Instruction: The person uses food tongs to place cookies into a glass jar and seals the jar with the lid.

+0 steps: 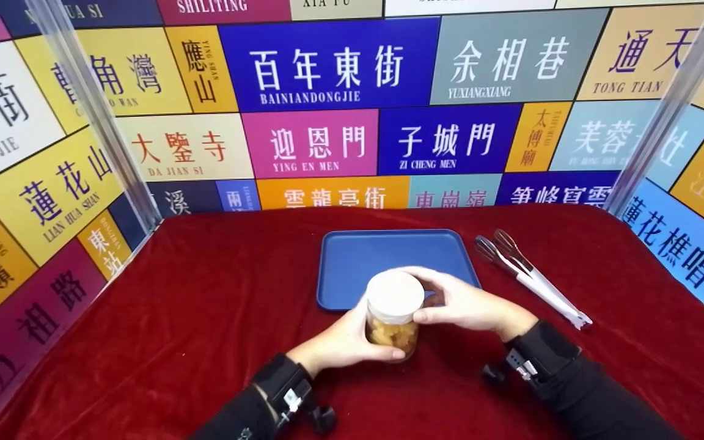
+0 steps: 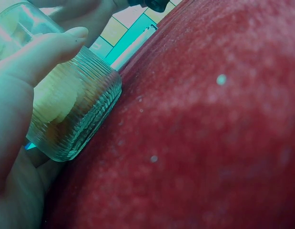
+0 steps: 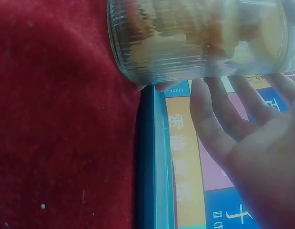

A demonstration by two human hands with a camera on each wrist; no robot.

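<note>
A ribbed clear jar (image 1: 392,335) with a white lid (image 1: 396,294) stands between both hands, in front of the blue tray (image 1: 352,260). Yellowish-brown pieces fill it. My left hand (image 1: 341,343) grips the jar's lower body, thumb across the front. In the left wrist view that thumb lies along the ribbed glass (image 2: 97,90). My right hand (image 1: 468,305) holds the lid's edge, its thumb on the near right side and its fingers reaching behind. The right wrist view shows several fingers of the right hand (image 3: 261,148) beside the glass; the lid is out of that frame.
To the right of the tray lies a pair of tongs (image 1: 538,284) with white handles and looped heads. Red cloth (image 1: 217,293) covers the table. Behind stand printed panels (image 1: 315,143) and clear upright posts (image 1: 663,116).
</note>
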